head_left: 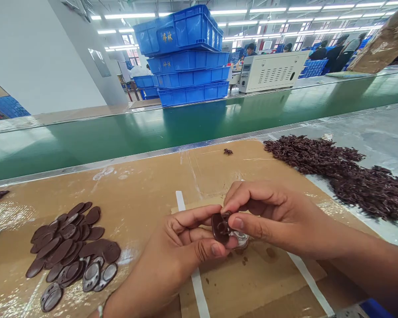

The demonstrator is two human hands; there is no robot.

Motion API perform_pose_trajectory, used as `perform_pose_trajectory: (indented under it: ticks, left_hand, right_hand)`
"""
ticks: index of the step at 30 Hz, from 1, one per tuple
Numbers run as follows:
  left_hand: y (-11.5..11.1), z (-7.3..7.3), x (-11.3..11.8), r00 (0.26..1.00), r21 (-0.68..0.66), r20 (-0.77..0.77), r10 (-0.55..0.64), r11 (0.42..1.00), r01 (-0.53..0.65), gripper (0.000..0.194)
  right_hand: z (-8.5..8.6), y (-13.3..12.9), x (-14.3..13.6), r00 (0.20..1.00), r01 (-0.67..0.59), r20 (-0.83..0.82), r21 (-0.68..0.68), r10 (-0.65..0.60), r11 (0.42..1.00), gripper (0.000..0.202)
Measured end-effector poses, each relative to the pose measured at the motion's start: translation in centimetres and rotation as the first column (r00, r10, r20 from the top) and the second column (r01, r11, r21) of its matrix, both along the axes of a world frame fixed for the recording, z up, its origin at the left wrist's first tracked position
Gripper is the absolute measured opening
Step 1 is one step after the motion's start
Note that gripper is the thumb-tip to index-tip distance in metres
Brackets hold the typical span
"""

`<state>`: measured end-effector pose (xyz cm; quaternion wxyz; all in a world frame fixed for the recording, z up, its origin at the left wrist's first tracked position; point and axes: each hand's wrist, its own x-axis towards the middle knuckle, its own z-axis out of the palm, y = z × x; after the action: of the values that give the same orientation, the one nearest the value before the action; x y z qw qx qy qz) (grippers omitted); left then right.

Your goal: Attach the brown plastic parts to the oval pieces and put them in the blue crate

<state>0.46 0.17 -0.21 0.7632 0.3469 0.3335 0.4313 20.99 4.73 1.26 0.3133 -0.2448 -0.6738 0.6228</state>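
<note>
Above the cardboard, my left hand [182, 251] is closed, gripping a dark brown, flat rounded piece [220, 229] between thumb and fingers. My right hand [278, 221] is closed in a pinch at that piece's right edge; its fingers partly cover a small dark part there, too hidden to name. Just behind and below the fingertips, a small clear, shiny round object [242, 240] rests on the cardboard, partly covered. To the left lies a pile of dark brown oval pieces [64, 247], several with a glossy face. A heap of small, thin, dark brown parts [338, 172] lies at the right.
A cardboard sheet [146, 185] covers the tabletop, with white tape strips [199, 293] on a smaller cardboard piece. Beyond runs a green conveyor belt [126, 132]. Stacked blue crates [192, 75] and a beige metal box [273, 73] stand behind it. People are in the background.
</note>
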Motion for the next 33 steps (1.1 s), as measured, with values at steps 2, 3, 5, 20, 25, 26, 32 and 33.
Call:
perform_pose_trajectory:
  ticks: [2, 3, 5, 20, 25, 26, 32, 33]
  left_hand:
    - [0.0, 0.0, -0.1, 1.000, -0.009, 0.008, 0.003, 1.000, -0.003, 0.036]
    - [0.0, 0.0, -0.1, 1.000, -0.017, 0.003, 0.003, 1.000, -0.003, 0.036]
    - [0.0, 0.0, -0.1, 1.000, -0.020, -0.005, 0.001, 1.000, -0.001, 0.036]
    - [0.1, -0.1, 0.2, 0.995, 0.055, -0.081, -0.051, 0.997, 0.055, 0.031]
    - [0.2, -0.1, 0.3, 0.997, 0.045, -0.036, -0.067, 0.997, 0.068, 0.034]
    - [0.3, -0.1, 0.3, 0.997, 0.043, -0.029, -0.068, 0.997, 0.070, 0.035]
    - [0.2, -0.5, 0.5, 0.998, 0.039, -0.067, 0.004, 0.999, -0.002, 0.009]
    - [0.1, -0.6, 0.5, 0.996, 0.042, -0.077, 0.039, 0.998, -0.036, 0.005]
  right_hand:
    - [0.0, 0.0, -0.1, 1.000, 0.000, -0.004, -0.015, 0.000, 1.000, 0.016]
    - [0.0, 0.0, -0.1, 1.000, -0.004, -0.009, -0.022, 0.003, 1.000, 0.015]
    - [0.0, 0.0, -0.2, 1.000, -0.010, -0.022, -0.028, 0.009, 1.000, 0.015]
    - [0.3, -0.2, -1.2, 0.992, 0.103, 0.084, -0.057, -0.098, 0.993, 0.019]
    - [0.2, -0.3, -1.3, 0.988, 0.141, 0.084, -0.117, -0.132, 0.983, 0.022]
    - [0.2, -0.3, -1.3, 0.989, 0.136, 0.076, -0.145, -0.126, 0.980, 0.022]
    - [0.1, -0.3, -1.5, 0.988, -0.005, -0.140, -0.411, -0.057, 0.911, 0.027]
    - [0.1, -0.3, -1.6, 0.984, -0.030, -0.172, -0.437, -0.050, 0.899, 0.027]
